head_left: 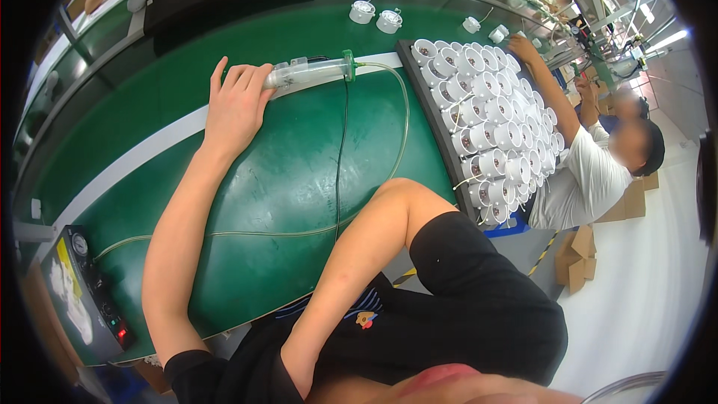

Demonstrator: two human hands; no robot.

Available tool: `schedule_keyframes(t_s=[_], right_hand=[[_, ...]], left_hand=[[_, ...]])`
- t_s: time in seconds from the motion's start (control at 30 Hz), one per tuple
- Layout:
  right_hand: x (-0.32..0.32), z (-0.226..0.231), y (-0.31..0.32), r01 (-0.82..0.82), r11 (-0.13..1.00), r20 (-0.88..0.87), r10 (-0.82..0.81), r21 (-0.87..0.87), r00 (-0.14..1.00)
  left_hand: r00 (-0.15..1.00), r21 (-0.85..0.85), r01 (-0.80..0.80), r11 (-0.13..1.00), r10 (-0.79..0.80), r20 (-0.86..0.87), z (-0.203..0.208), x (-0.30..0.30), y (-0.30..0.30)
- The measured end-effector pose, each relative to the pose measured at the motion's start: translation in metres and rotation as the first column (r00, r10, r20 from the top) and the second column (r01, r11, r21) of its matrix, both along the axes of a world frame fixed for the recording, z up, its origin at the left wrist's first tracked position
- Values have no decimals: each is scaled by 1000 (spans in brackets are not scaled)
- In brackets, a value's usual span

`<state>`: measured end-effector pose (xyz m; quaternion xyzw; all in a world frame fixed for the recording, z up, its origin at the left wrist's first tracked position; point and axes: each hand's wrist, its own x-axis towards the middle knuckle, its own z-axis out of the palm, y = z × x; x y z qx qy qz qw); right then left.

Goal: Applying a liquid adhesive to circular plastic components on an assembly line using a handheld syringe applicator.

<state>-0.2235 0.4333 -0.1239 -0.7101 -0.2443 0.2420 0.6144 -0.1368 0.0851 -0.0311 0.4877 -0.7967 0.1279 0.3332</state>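
My left hand reaches out over the green conveyor belt and lies on the rear end of a clear syringe dispenser, fingers curled over it. The dispenser rests on the belt's white strip and has a green collar at its tip. A clear tube and a black cable run from it back toward me. My right arm is bent, elbow raised over the belt's near edge. Its forearm runs down toward my body, and the right hand is hidden at the bottom of the view.
A black tray packed with several white round cups sits on the belt at right. A co-worker in a white shirt reaches over the tray. A grey controller box stands lower left. Two white round parts lie far on the belt. Cardboard boxes sit on the floor.
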Motion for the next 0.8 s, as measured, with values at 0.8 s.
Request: schedule_keyframes(t_s=[0.8], right_hand=[[-97,232,-268,848,525,1,-850,70,527]], left_hand=[[979,-111,-88,990,66,-192,-4,5,-6]])
